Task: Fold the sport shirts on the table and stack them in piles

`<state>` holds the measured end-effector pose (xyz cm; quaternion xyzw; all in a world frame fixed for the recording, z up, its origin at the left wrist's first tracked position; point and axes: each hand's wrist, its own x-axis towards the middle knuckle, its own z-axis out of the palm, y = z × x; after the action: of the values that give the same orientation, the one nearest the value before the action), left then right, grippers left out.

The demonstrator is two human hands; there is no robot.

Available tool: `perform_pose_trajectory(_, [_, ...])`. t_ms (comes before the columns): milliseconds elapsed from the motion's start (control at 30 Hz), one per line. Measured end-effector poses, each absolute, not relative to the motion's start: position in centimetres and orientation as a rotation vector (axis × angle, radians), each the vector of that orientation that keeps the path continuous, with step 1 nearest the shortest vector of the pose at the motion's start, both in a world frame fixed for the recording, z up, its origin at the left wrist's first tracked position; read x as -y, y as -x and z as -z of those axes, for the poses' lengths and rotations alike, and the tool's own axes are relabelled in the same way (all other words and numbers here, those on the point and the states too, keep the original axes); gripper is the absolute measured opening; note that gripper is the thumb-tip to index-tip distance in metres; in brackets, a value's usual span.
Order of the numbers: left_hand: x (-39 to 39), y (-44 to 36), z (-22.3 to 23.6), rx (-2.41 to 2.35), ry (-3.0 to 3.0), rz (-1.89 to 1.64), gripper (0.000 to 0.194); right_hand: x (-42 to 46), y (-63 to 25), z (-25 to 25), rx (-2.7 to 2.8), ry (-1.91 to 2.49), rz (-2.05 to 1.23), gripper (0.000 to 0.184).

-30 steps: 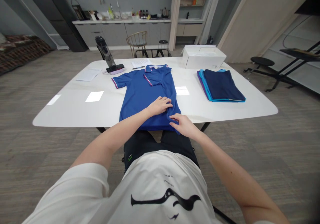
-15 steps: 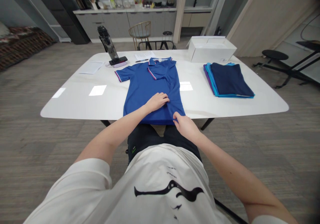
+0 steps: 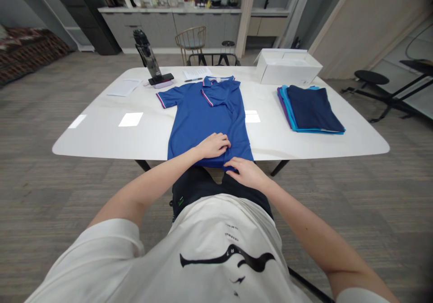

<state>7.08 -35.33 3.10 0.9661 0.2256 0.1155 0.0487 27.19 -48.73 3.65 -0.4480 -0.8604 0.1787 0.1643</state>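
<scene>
The person's left hand (image 3: pixel 214 145) rests on the lower front of the blue polo shirt (image 3: pixel 199 118), fingers bent and close together; whether they grip any cloth cannot be told. The right hand (image 3: pixel 248 173) is at the hem, fingers above and thumb below and apart, and a firm pinch cannot be confirmed. Over the last 0.5 s its fingertips have shifted from the outer hem corner toward the middle, while the left hand has slid a little nearer the hem. The side panel now looks flatter, which suggests the inward fold there is being evened out.

The shirt lies on the white table (image 3: pixel 142 136), its hem over the near edge. 1 sleeve is turned in across the front, below the collar; the other sticks out to the left.

Farther right sits a stack of folded clothes (image 3: pixel 313 109), navy on top, with a white box (image 3: pixel 287 72) behind it.
</scene>
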Motion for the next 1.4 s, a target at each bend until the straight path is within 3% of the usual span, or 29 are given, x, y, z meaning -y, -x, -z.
perform_pose_trajectory(167, [35.5,-7.4,-3.2,-0.792,-2.887,-0.324,0.025,46.8,-27.8,-3.2,2.406,1.501,-0.273,0.024])
perform_pose_trajectory(800, [27.3,-8.6,-2.5,-1.182,-2.788,-0.467,0.025,27.5,-31.7,-2.4,2.101,1.611,-0.231,0.022])
perform_pose_trajectory(1167, [11.3,-8.5,-3.0,-1.69,-2.389,-0.639,0.02,12.7,-34.7,-1.8,2.034,1.785,-0.206,0.024])
perform_pose_trajectory(1400, [0.8,-8.6,-2.1,-1.939,-2.234,-0.584,0.036,1.1,-35.1,-1.2,1.828,1.934,-0.197,0.04])
